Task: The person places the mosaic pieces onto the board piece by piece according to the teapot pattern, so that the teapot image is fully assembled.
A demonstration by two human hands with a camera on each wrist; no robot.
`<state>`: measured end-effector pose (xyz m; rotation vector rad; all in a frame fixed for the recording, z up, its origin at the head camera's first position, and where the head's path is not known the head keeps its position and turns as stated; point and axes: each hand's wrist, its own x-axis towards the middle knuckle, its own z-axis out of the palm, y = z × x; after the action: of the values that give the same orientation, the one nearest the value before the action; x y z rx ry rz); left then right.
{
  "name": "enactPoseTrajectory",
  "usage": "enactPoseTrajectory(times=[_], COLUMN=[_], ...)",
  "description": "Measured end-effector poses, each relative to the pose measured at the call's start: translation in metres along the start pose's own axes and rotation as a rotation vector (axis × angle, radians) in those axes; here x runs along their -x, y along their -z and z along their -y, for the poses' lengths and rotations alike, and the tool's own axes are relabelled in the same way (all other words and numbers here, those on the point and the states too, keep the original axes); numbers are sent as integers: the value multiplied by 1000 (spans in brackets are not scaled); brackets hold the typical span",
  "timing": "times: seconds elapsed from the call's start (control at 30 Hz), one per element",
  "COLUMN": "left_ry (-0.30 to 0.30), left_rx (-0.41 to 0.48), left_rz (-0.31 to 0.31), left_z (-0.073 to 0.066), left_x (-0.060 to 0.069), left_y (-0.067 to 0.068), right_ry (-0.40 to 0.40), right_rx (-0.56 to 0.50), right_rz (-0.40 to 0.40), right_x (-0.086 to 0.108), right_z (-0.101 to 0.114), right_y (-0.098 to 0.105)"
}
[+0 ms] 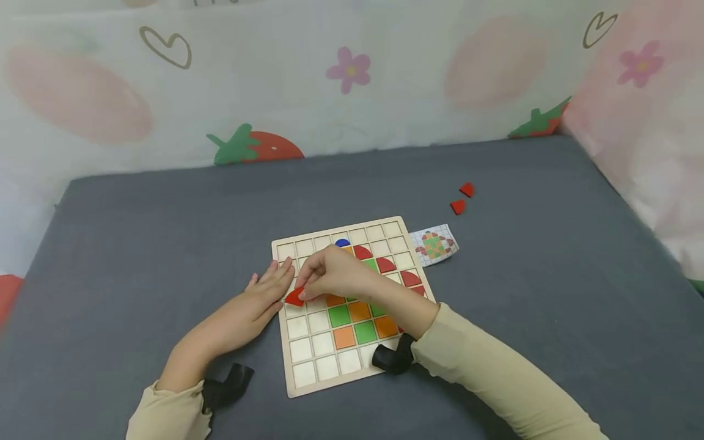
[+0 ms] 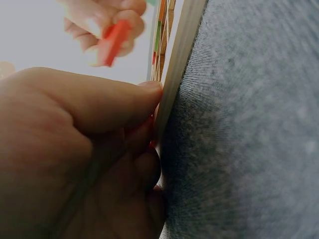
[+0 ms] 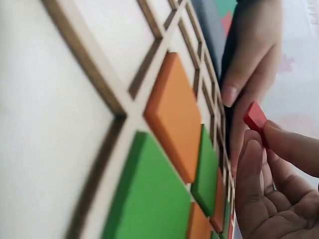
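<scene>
A wooden grid board [image 1: 301, 391] lies on the grey table, partly filled with green, orange and red flat pieces and a blue one. My right hand [image 1: 337, 274] is above its left part and pinches a red quarter-circle piece [image 1: 294, 297] between thumb and fingers. In the right wrist view that red piece [image 3: 255, 117] is held up off the grid. My left hand [image 1: 250, 315] rests at the board's left edge with its fingers extended. The left wrist view shows the left thumb [image 2: 124, 102] against the board's side. My right hand and forearm hide some middle cells.
A pattern card [image 1: 447, 235] sticks out from the board's right edge. Beyond it lie two loose red pieces, one farther back [image 1: 467, 189] and one nearer [image 1: 458, 207]. Black wrist mounts [image 1: 228, 388] are on both arms. Behind the table hangs a printed cloth [image 1: 396, 91].
</scene>
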<state>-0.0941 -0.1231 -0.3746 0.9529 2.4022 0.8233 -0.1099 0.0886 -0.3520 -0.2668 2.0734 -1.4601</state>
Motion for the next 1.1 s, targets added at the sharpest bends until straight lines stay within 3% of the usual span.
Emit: enactPoseTrajectory(times=[0.1, 0.3, 0.77, 0.9, 1.1], left_ry=[-2, -21, 14, 6, 6], left_rx=[0, -9, -7, -22, -18], left_rz=[0, -3, -28, -34, -26], left_z=[2, 2, 6, 5, 4], left_x=[2, -6, 5, 5, 4], left_y=[0, -4, -4, -3, -5], right_ry=[-18, -19, 96, 104, 94], right_rx=[34, 172, 376, 413, 387], right_rz=[12, 0, 19, 7, -10], right_x=[-4, -4, -14, -15, -13], right_z=[-2, -4, 3, 5, 3], right_y=[-5, -2, -17, -17, -17])
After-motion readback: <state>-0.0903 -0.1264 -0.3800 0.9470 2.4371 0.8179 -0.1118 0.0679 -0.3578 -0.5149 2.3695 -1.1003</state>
